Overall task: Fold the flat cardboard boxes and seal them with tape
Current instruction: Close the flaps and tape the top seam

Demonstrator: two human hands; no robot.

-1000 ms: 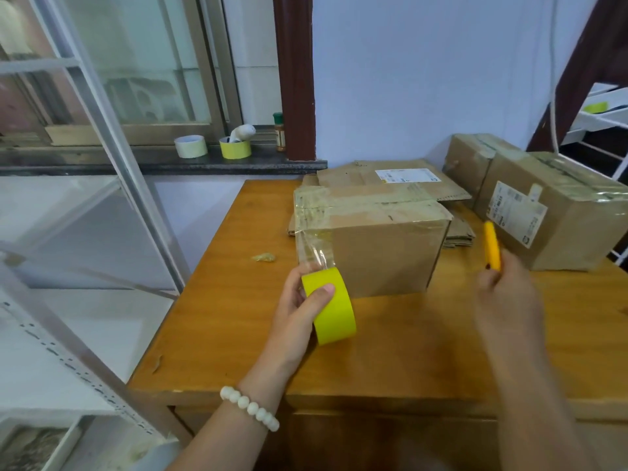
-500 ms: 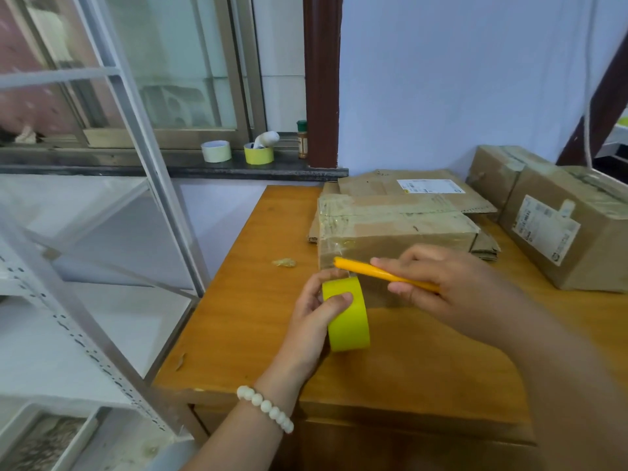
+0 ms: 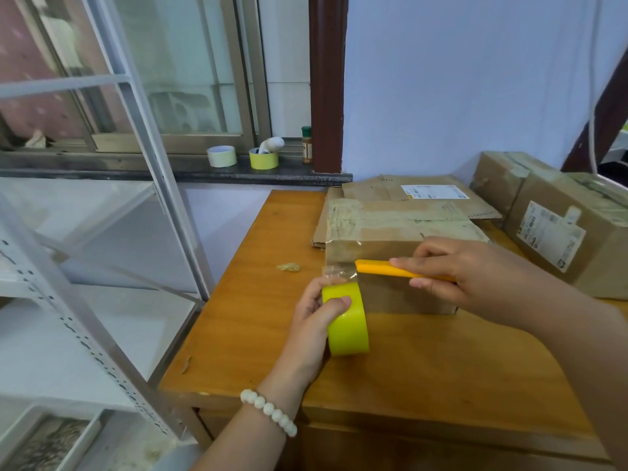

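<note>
— Head view: list the items, largest first.
— Wooden table (image 3: pixel 424 362), bearing all the work. At its far right corner stand two taped boxes (image 3: pixel 571 239), touching each other.
— Location of the task item?
— The cardboard box (image 3: pixel 390 297) stands on the table near the middle, closed flaps on top, clear tape across the top face. Flat cardboard (image 3: pixel 380 190) lies behind it, against the wall.
— Hand status?
— Left hand (image 3: pixel 312 321): fingers and thumb curled round the yellow tape roll (image 3: pixel 348 328), which is held on edge just in front of the box's near left corner. Right hand (image 3: pixel 475 277): thumb and fingers pinch the yellow cutter (image 3: pixel 377 267), which is held level across the box's front face.
— Tape condition?
— A clear tape strip (image 3: pixel 339 271) runs from the roll up to the box's front face. The cutter's free end meets that strip. Whether a blade is out cannot be determined.
— Smaller items?
— A white bead bracelet (image 3: pixel 268 411) on the left wrist. Two tape rolls (image 3: pixel 222 156) on the windowsill, well apart from the work. One crumpled tape scrap (image 3: pixel 288 267) on the table, left of the box.
</note>
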